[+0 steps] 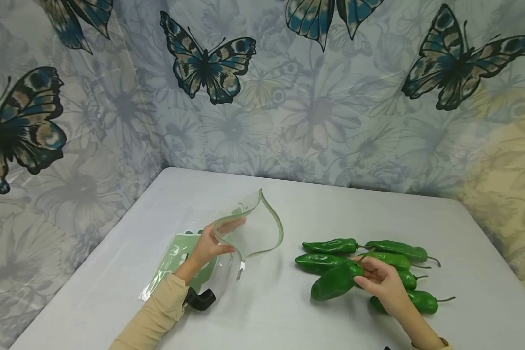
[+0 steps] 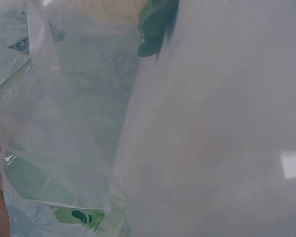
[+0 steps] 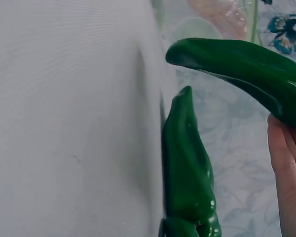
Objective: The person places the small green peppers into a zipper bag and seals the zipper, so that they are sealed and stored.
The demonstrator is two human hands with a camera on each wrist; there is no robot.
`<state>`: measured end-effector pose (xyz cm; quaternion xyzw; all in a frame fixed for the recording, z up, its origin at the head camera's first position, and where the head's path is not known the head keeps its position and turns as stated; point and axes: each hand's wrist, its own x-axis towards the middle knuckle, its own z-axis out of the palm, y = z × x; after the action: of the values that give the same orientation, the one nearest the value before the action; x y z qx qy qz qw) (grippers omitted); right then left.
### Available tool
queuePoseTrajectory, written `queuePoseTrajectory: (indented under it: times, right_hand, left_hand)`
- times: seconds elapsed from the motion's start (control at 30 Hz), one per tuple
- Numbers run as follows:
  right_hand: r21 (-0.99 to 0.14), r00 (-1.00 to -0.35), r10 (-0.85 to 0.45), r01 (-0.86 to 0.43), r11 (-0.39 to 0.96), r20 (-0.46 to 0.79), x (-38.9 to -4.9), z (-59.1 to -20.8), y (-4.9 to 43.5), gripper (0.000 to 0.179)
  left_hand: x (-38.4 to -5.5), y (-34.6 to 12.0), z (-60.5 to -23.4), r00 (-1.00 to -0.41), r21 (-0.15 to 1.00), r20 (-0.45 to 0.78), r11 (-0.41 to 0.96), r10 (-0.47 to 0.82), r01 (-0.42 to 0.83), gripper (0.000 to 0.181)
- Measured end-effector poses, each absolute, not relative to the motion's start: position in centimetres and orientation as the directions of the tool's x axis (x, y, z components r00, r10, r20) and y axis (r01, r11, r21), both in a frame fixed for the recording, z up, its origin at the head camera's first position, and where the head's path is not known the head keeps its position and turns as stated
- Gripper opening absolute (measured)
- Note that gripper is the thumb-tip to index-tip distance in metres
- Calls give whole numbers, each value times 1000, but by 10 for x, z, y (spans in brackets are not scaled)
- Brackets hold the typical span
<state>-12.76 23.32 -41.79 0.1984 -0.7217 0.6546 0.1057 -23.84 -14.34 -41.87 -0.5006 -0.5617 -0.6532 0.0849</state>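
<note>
My left hand holds a clear zip bag whose green-edged mouth gapes wide, a small zip slider hanging from the near corner. The bag's see-through film fills much of the left wrist view. Over at the right, my right hand grips a long green pepper by its stem end, tip pointing left. That pepper is raised above another pepper in the right wrist view. Several more green peppers lie on the table around the right hand.
A flat plastic bag with a green print lies under the left forearm. A black strap piece sits at the left wrist. The white table backs onto walls hung with butterfly-patterned cloth.
</note>
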Motion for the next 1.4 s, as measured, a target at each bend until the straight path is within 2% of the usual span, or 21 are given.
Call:
queuePoseTrajectory:
  times: [0.23, 0.4, 0.93, 1.13, 1.4]
  right_hand:
    - [-868, -869, -129, -489, 87, 477, -128, -411, 230, 55]
    - [-842, -836, -170, -537, 57, 522, -132, -407, 226, 48]
    - [-729, -704, -198, -676, -109, 682, -145, -398, 213, 49]
    - [-718, -704, -151, -693, -64, 694, -152, -389, 199, 51]
    - [-704, -689, -143, -697, -135, 711, -158, -380, 189, 44]
  left_hand:
    - [-240, -143, -420, -482, 639, 758, -352, 439, 684, 66]
    - [-240, -142, -419, -476, 632, 762, -345, 439, 695, 65]
    - [-241, -142, -420, -485, 642, 756, -357, 439, 678, 67]
    - [-240, -143, -420, -499, 655, 746, -351, 441, 669, 67]
    - [-238, -142, -421, -517, 669, 733, -332, 442, 665, 68]
